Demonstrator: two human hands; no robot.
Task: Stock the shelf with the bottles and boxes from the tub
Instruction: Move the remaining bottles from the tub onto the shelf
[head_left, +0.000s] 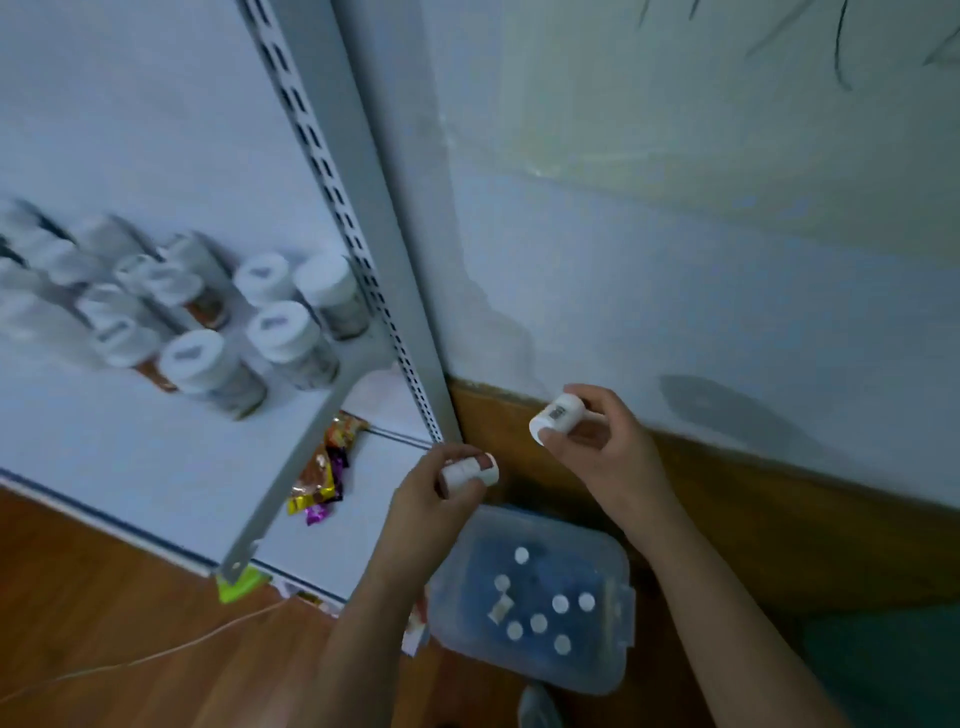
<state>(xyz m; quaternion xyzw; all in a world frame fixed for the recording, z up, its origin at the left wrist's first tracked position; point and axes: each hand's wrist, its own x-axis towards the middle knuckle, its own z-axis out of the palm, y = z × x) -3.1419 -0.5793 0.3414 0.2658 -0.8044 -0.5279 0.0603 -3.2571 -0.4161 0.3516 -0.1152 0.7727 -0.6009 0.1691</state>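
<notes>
Bottles (469, 472) (556, 418) in both hands (441, 486) (597, 441) lie sideways.

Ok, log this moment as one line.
left hand: holds small bottle | right hand: holds white bottle | tub: bottles remain | shelf: partly stocked

A white shelf (130, 441) at left carries white-capped bottles (208, 369); at lower centre, the wooden floor (104, 623) bears a clear tub (613, 670).

Colourful snack packets (318, 478) lie on a lower white ledge. A thin pale cable (156, 657) trails across the wooden floor (104, 597). A worn white wall (701, 234) stands behind.
</notes>
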